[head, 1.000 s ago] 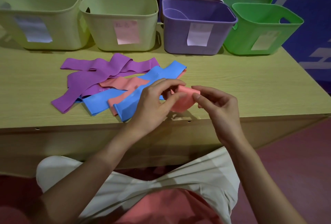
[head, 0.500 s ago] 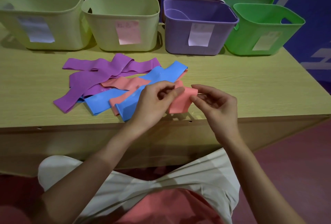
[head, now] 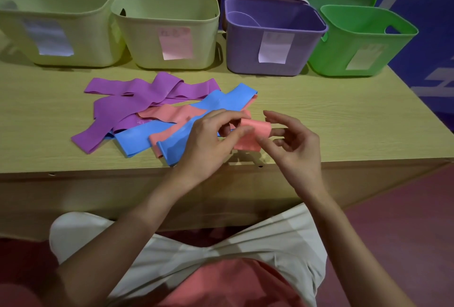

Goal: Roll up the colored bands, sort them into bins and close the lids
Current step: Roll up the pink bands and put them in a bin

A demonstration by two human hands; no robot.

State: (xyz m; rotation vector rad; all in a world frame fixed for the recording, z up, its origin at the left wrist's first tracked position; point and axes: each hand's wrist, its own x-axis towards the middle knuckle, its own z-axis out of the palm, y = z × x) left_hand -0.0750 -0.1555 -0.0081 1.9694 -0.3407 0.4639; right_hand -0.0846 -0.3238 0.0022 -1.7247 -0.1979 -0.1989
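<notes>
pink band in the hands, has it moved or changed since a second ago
Yes. The pink band stays above the table's front edge, but it was a tighter roll earlier; now more hangs flat between the left hand and right hand.

Two bare forearms reach into view from below, with no sleeves, watch, bracelet or rings showing on them. The left hand (head: 208,142) and the right hand (head: 292,149) are uncovered, without gloves. The fingers (head: 277,117) are slim with short, plain nails; no polish can be made out. Lower down, the person wears a coral-pink top (head: 228,284), seen only as a rounded patch at the bottom edge. Over the lap lies a cream-white garment (head: 221,252), pleated or gathered into fine folds that fan out from the middle, and it covers one knee (head: 73,230) at the left side.
</notes>
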